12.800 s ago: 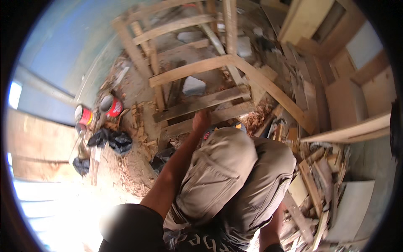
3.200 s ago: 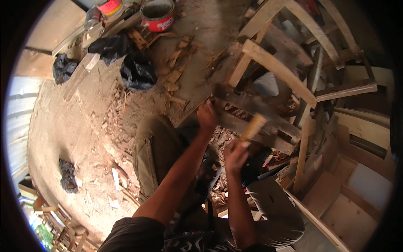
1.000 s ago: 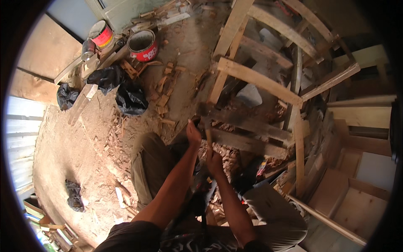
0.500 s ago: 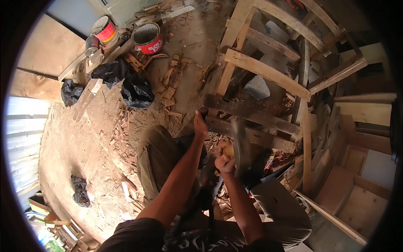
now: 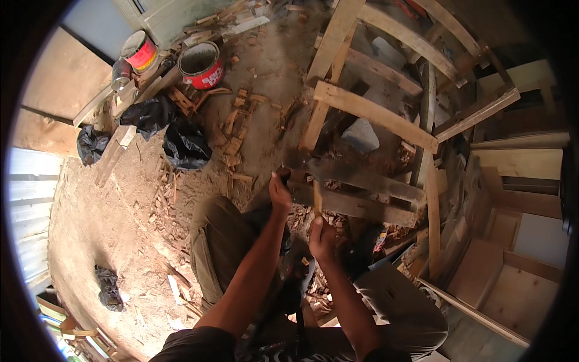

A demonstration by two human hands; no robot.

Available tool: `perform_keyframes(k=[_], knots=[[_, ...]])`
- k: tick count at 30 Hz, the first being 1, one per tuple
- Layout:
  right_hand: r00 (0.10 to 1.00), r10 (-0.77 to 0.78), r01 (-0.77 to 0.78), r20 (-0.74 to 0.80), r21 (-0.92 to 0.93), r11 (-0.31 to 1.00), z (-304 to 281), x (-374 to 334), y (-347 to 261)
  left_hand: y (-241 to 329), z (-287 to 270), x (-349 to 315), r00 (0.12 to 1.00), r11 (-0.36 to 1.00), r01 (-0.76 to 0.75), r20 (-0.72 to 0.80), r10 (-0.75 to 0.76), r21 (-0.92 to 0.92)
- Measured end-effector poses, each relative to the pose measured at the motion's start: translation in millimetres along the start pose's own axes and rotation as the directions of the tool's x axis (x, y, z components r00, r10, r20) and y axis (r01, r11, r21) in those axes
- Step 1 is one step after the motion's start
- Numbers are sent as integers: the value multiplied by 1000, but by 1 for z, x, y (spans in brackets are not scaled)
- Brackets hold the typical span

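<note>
My right hand [image 5: 322, 238] is closed round the yellowish handle of a hammer-like tool [image 5: 317, 199]. The tool's head is smeared by motion over the dark wooden frame, so its exact shape cannot be made out. Holding the left end of that frame [image 5: 362, 205] is my left hand [image 5: 279, 194], its fingers partly hidden by the wood. Two dark, roughly parallel boards of the frame run rightward from there, in front of my knees. Wood chips lie on the ground beneath them.
A pale wooden frame [image 5: 374, 114] of curved slats stands beyond, to the right. Farther left are a red bucket [image 5: 202, 78], a red-and-yellow can [image 5: 140, 54] and black plastic bags [image 5: 187, 145]. Scrap wood [image 5: 238, 136] litters the ground; wooden cabinets [image 5: 476, 271] stand at right.
My right hand has turned the tool from beside the wrist to upright, its head now over the frame's left end. My left hand keeps its place on the frame; the whole view has shifted slightly.
</note>
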State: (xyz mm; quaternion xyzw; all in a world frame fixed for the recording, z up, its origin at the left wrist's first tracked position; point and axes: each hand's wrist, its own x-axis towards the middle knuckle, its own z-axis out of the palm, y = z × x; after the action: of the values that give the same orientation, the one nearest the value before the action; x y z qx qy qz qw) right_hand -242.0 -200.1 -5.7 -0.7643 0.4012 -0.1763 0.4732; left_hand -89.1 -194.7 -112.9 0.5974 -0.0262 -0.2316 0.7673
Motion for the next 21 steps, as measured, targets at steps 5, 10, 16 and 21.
perform_keyframes(k=[5, 10, 16, 21], knots=[[1000, 27, -27, 6, -41, 999, 0, 3, 3, 7, 0, -6, 994, 963, 98, 18, -106, 250], [981, -173, 184, -88, 147, 972, 14, -8, -22, -5, -13, -3, 990, 918, -137, 11, 144, 373], [979, 135, -133, -154, 22, 991, 7, 25, -29, 1, -9, 3, 999, 982, -5, -48, 15, 190], [996, 90, -90, -11, 16, 996, 5, 12, 0, 1, -1, -8, 1000, 975, 6, 19, -11, 221]])
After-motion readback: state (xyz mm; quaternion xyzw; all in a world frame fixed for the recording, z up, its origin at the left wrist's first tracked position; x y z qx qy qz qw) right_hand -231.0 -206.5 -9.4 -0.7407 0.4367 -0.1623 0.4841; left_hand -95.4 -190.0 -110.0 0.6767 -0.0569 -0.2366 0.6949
